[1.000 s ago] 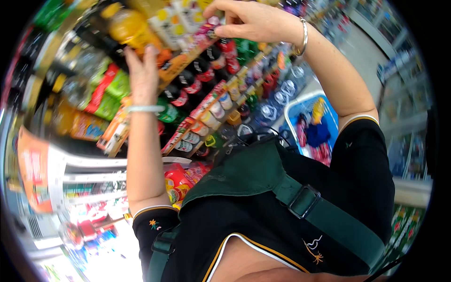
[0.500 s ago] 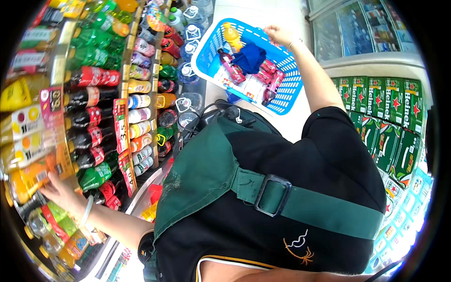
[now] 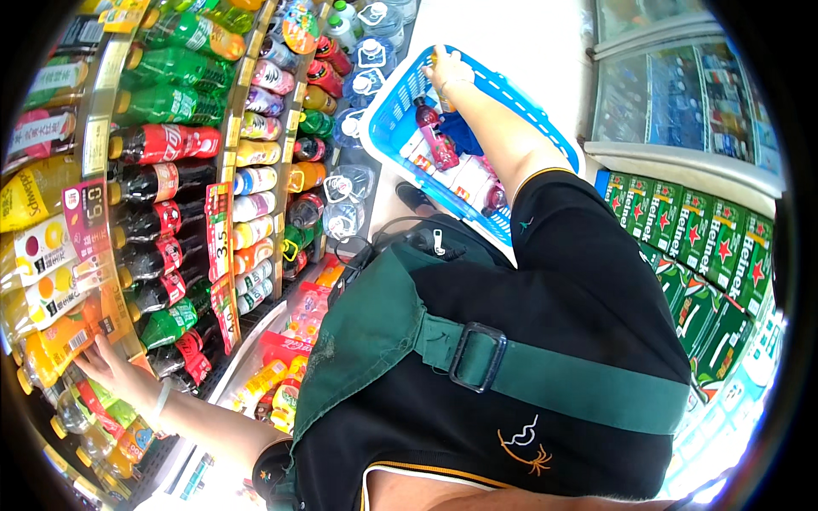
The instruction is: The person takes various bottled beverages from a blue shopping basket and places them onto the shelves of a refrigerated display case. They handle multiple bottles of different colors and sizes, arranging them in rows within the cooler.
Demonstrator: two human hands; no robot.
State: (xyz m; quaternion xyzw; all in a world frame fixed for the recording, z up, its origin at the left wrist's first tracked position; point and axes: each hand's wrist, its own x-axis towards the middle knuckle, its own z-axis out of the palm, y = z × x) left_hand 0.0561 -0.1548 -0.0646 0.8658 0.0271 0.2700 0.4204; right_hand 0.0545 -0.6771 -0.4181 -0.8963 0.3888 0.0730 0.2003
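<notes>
My right hand [image 3: 452, 75] reaches into a blue plastic basket [image 3: 394, 115]. Its fingers are closed around the top of a bottle of orange drink [image 3: 444, 101], most of which the hand and forearm cover. Beside that bottle lie a dark drink bottle with a pink label [image 3: 440, 146] and a dark blue cloth [image 3: 462, 134]. On the far left, my left hand [image 3: 109, 368] rests with fingers apart against an orange drink bottle [image 3: 53, 347] on the shelf, not wrapped round it.
Shelves of cola bottles [image 3: 162, 183], green soda bottles [image 3: 175, 104] and small bottles [image 3: 254, 204] run along my left. Large water bottles [image 3: 345, 183] stand on the floor. Green beer cartons [image 3: 690, 226] are stacked at right, below a glass-door fridge [image 3: 656, 81].
My right hand has left the basket's far rim and taken hold of the orange drink bottle's top inside. The left hand stays by the shelf bottle. In the picture, the basket sits slightly farther right.
</notes>
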